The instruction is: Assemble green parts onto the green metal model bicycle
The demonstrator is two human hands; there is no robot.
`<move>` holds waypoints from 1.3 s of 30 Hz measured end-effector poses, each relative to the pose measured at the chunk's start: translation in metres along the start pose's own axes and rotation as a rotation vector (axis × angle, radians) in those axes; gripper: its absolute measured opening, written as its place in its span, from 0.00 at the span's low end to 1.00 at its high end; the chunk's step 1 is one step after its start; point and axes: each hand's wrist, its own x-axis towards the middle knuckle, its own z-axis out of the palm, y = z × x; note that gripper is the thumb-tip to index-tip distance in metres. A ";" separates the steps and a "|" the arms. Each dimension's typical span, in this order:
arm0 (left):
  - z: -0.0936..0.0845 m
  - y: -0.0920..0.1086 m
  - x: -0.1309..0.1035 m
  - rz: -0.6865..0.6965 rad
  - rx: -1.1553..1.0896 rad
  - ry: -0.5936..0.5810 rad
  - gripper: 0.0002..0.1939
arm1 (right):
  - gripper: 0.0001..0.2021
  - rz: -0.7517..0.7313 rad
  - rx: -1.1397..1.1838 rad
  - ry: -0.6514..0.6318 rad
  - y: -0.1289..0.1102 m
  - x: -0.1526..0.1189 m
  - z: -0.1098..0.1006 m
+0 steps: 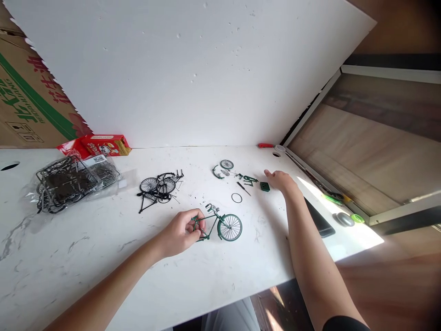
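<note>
My left hand is closed around the rear of a green model bicycle frame. At the frame's front are handlebars and a spoked front wheel. The frame's rear end is partly hidden by my fingers. My right hand reaches over the table just right of a small dark green block, fingers slightly apart and nothing visible in them. Left of that block lie more green bicycle parts, a loose spoked wheel, a curved mudguard, a thin ring and a small screwdriver.
Black model bicycle parts lie left of centre. Plastic bags of black parts and a red packet are farther left. A dark tablet-like slab, a grey mouse-shaped object and a green roll sit right. A white board stands behind.
</note>
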 end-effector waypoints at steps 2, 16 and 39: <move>0.000 -0.001 0.000 0.008 0.008 -0.004 0.03 | 0.31 -0.021 -0.022 -0.078 -0.001 -0.005 -0.005; -0.001 -0.002 0.000 -0.017 0.027 -0.012 0.08 | 0.19 -0.096 -0.031 -0.010 -0.022 -0.030 -0.013; 0.002 0.005 -0.001 0.008 0.022 -0.013 0.15 | 0.22 -0.108 -0.106 -0.032 -0.022 -0.022 0.001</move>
